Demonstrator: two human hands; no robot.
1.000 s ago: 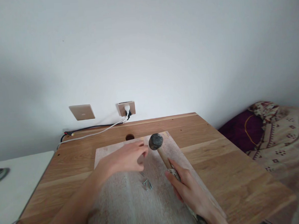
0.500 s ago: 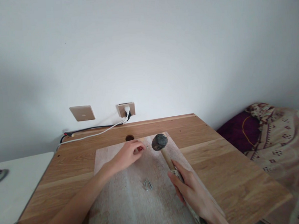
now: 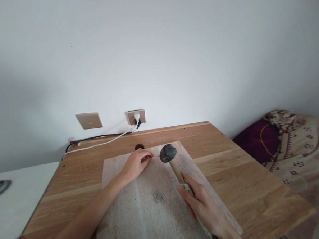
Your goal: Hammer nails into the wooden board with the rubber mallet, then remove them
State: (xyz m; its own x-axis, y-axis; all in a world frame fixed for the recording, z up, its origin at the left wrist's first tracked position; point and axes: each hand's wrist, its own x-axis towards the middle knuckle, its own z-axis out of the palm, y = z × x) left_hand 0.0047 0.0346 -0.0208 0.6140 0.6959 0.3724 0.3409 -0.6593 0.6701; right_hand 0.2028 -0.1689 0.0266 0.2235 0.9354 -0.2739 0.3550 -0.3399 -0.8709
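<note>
A wooden board (image 3: 143,207) with a worn, whitish surface lies on the desk. My right hand (image 3: 200,200) is wrapped round the handle of a hammer (image 3: 168,153), which has a dark, blunt head and a wooden shaft. The hammer head is over the far part of the board, just right of my left fingers. My left hand (image 3: 136,164) is at the board's far edge, thumb and fingertips pinched together; whatever they hold is hidden. Several loose metal nails (image 3: 159,197) lie in a small group on the board, between my two hands.
The wooden desk (image 3: 233,172) has a round cable hole (image 3: 139,146) near its back. A plugged wall socket (image 3: 136,117) feeds a white cable (image 3: 101,145) along the back edge. White furniture (image 3: 26,192) stands left; a patterned cloth (image 3: 304,154) and purple fabric (image 3: 254,142) lie right.
My left fingers have drawn closer together at nearly the same spot. The hammer head has shifted slightly left and down towards them. The loose nails stay on the board.
</note>
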